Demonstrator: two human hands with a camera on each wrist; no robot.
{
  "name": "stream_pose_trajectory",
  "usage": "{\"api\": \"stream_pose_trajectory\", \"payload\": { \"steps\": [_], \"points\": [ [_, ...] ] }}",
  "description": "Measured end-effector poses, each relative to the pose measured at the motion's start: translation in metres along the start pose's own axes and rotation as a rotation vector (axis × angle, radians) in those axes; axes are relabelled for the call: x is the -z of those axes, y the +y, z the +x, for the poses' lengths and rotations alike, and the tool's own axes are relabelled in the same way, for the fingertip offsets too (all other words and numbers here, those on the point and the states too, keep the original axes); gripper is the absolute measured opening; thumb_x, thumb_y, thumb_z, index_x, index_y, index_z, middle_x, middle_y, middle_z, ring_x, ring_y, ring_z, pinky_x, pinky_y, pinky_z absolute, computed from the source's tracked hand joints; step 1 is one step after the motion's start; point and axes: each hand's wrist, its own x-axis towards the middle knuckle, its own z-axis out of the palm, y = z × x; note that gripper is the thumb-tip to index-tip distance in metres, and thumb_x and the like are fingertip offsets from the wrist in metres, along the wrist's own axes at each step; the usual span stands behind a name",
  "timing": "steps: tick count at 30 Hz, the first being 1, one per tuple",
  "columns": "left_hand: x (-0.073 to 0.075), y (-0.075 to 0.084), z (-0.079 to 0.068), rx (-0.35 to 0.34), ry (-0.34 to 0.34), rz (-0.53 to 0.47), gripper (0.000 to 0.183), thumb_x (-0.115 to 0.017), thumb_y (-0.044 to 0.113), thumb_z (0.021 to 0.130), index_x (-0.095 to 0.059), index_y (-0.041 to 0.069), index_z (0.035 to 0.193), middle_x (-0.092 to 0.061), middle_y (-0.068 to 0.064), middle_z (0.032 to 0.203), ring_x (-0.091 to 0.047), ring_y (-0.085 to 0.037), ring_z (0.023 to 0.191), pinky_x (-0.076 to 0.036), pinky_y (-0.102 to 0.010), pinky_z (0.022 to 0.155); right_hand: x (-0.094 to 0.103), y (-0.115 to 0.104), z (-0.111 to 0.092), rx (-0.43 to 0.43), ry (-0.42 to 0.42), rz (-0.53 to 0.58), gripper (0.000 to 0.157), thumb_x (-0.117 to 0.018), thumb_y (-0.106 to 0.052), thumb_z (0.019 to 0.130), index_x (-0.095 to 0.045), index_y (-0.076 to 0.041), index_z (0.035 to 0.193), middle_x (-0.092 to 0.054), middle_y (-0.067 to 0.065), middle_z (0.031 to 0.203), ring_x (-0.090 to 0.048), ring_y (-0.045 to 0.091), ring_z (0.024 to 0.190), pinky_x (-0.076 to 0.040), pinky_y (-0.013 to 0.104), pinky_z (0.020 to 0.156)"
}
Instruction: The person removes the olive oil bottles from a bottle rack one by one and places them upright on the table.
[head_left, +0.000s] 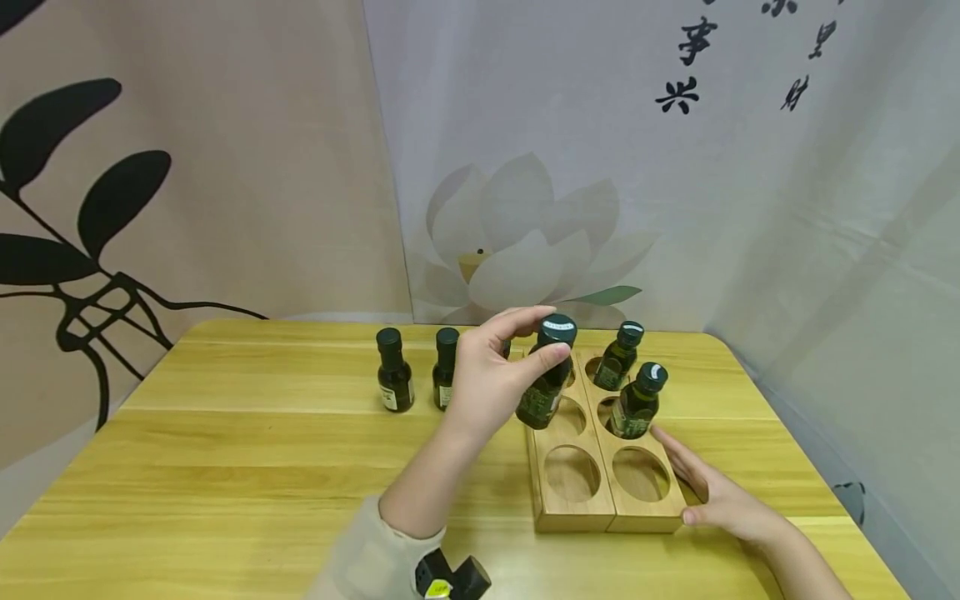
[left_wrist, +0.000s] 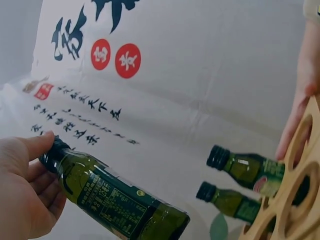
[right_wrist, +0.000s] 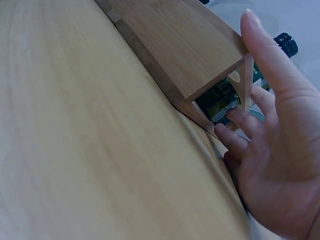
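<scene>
My left hand (head_left: 487, 371) pinches a small dark green glass bottle (head_left: 542, 402) near its black cap, thumb on one side and fingers on the other. The bottle tilts over the left column of a wooden rack (head_left: 573, 522) with round holes. In the left wrist view its green printed label (left_wrist: 117, 200) faces the camera. My right hand (head_left: 723, 500) rests against the rack's right side, its thumb at the front corner. Two similar bottles, a nearer one (head_left: 634, 404) and a farther one (head_left: 617, 358), lean in right-column holes.
Left of the rack, two more dark bottles, one (head_left: 395, 379) farther left and one (head_left: 444, 371) close to my left hand, stand on the wooden table (head_left: 247, 467). Another bottle is mostly hidden behind that hand. A printed cloth (head_left: 300, 167) hangs behind the table.
</scene>
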Motion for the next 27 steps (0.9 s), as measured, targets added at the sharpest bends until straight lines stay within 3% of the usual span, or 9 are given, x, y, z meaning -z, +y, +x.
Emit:
{"api": "stream_pose_trajectory", "payload": {
  "steps": [4, 10, 21, 23, 27],
  "points": [
    [0.011, -0.002, 0.000, 0.023, 0.015, 0.018, 0.034, -0.080, 0.008, 0.078, -0.071, 0.006, 0.111, -0.068, 0.000, 0.105, -0.062, -0.011, 0.098, -0.051, -0.030, 0.078, 0.000, 0.001, 0.000, 0.000, -0.001, -0.004, 0.092, -0.065, -0.041, 0.091, -0.007, -0.009, 0.155, -0.004, 0.010, 0.159, -0.018, -0.002, 0.137, -0.017, 0.014, 0.102],
    [0.024, -0.006, 0.003, 0.008, 0.042, -0.008, 0.033, -0.079, 0.003, 0.078, -0.070, 0.001, 0.110, -0.068, -0.006, 0.102, -0.063, -0.015, 0.097, -0.047, -0.038, 0.092, 0.000, 0.001, -0.001, 0.004, -0.003, -0.008, 0.090, -0.064, -0.042, 0.091, -0.009, -0.013, 0.155, -0.005, 0.009, 0.159, -0.018, -0.002, 0.137, -0.017, 0.014, 0.102],
    [0.036, -0.020, -0.004, 0.051, 0.044, 0.061, 0.033, -0.078, 0.005, 0.079, -0.070, 0.003, 0.111, -0.067, -0.004, 0.106, -0.061, -0.014, 0.099, -0.046, -0.030, 0.093, 0.000, 0.002, -0.001, -0.005, 0.004, -0.023, 0.091, -0.064, -0.043, 0.091, -0.008, -0.011, 0.155, -0.004, 0.013, 0.158, -0.018, -0.002, 0.137, -0.017, 0.015, 0.102],
    [0.037, -0.025, -0.006, 0.068, 0.049, 0.075, 0.033, -0.078, 0.006, 0.079, -0.071, 0.004, 0.111, -0.068, -0.004, 0.106, -0.061, -0.013, 0.098, -0.047, -0.028, 0.088, 0.001, 0.002, -0.001, -0.010, 0.003, -0.015, 0.091, -0.065, -0.042, 0.090, -0.008, -0.012, 0.155, -0.004, 0.010, 0.159, -0.018, -0.002, 0.136, -0.017, 0.015, 0.102],
    [0.039, -0.036, -0.013, 0.109, 0.064, 0.119, 0.032, -0.079, 0.010, 0.079, -0.072, 0.009, 0.111, -0.069, -0.001, 0.104, -0.061, -0.012, 0.097, -0.044, -0.024, 0.066, 0.002, 0.002, 0.000, -0.022, -0.006, 0.011, 0.090, -0.066, -0.040, 0.090, -0.009, -0.016, 0.155, -0.005, 0.004, 0.160, -0.019, -0.002, 0.136, -0.018, 0.015, 0.102]
  ]
}}
